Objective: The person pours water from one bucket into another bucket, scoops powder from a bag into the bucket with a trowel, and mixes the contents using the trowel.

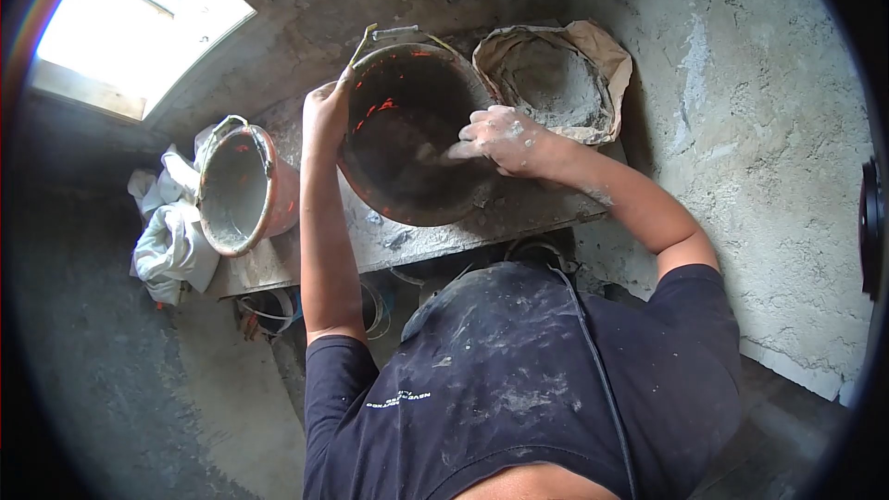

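Observation:
A large bucket [370, 199], dark inside with orange-red scraped spots, stands tilted on the bench in front of me. My left hand [324, 116] is closed on the bucket's left rim, by the base of its wire handle. Over the right side of the opening is my right hand [505, 140], smeared with grey material, its fingers bent and pointing into the bucket. Whether those fingers hold anything is hidden. Just to the right, an open paper bag [607, 60] holds grey powder.
A smaller orange bucket [284, 187], grey inside, stands at the bench's left end beside white sacks [176, 245]. The bench [398, 243] has a front edge near my body. More buckets [273, 310] sit below. A rough wall [759, 157] rises on the right.

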A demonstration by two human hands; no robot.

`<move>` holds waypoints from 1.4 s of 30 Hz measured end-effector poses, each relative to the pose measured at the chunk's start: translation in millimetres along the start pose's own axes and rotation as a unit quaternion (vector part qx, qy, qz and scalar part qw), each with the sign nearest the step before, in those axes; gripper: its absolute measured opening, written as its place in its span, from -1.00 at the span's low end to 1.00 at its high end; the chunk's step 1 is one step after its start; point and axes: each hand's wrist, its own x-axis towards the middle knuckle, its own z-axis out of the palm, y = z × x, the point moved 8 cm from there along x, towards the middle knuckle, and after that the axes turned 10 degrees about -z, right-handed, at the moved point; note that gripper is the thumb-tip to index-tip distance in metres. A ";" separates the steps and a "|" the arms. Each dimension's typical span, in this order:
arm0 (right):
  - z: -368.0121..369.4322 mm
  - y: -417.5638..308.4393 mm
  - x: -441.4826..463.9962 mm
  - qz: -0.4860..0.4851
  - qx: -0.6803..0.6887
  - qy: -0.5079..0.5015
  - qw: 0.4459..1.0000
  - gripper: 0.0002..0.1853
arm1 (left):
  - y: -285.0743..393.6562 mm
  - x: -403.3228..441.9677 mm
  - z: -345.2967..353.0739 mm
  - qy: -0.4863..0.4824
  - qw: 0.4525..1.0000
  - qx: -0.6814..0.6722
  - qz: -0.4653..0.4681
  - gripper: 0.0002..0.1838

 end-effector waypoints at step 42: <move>-15.5 -0.5 -25.9 0.168 0.008 -0.001 0.986 -0.69 | 6.6 -6.2 16.0 -0.008 0.996 0.019 0.084 -0.52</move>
